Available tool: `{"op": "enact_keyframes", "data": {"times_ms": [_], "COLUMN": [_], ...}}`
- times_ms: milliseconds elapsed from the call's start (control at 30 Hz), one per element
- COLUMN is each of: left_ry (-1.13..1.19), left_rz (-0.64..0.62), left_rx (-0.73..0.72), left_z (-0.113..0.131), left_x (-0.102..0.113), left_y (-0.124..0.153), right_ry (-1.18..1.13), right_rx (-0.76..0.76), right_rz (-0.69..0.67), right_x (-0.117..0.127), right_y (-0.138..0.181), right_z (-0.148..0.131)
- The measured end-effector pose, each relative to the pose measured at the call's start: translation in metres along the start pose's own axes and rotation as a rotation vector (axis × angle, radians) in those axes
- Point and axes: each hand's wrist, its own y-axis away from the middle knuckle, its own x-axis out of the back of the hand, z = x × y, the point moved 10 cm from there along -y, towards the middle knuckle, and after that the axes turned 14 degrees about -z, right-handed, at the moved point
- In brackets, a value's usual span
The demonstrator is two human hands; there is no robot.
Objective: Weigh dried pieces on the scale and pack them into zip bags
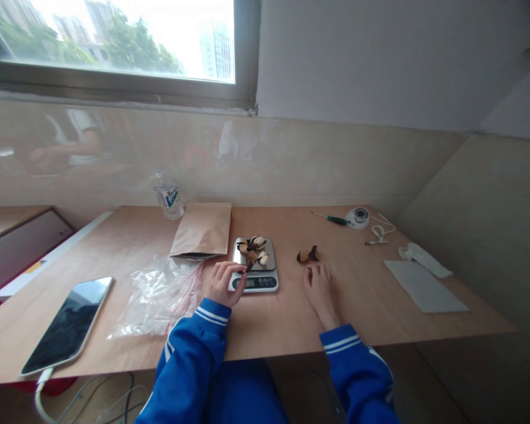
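A small digital kitchen scale (259, 281) sits mid-table with several brown and white dried pieces (253, 248) piled on its steel plate. My left hand (223, 283) rests at the scale's front left corner, fingers curled and pinching a small dark piece at the plate's edge. My right hand (320, 291) lies flat on the table, fingers stretched out toward a few loose brown pieces (308, 255) just beyond the fingertips. Both arms wear blue sleeves with white stripes.
A brown paper pouch (202, 230) and clear zip bags (159, 294) lie left of the scale. A phone (68, 324) charges at the left edge. A water bottle (168, 197), screwdriver (334, 219), tape roll (359, 217), white cord (380, 232) and grey sheet (424, 285) lie around.
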Motion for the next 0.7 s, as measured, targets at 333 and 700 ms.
{"op": "enact_keyframes", "data": {"times_ms": [333, 700], "left_ry": [-0.021, 0.063], "left_rz": [-0.332, -0.016], "left_rx": [-0.184, 0.057], "left_z": [0.079, -0.009], "left_x": [-0.097, -0.019], "left_y": [-0.023, -0.004], "right_ry": [0.134, 0.035], "right_rx": [-0.199, 0.129], "right_rz": [0.052, -0.051], "right_x": [0.018, 0.002], "right_y": [0.005, -0.016], "right_z": [0.010, -0.022]}}
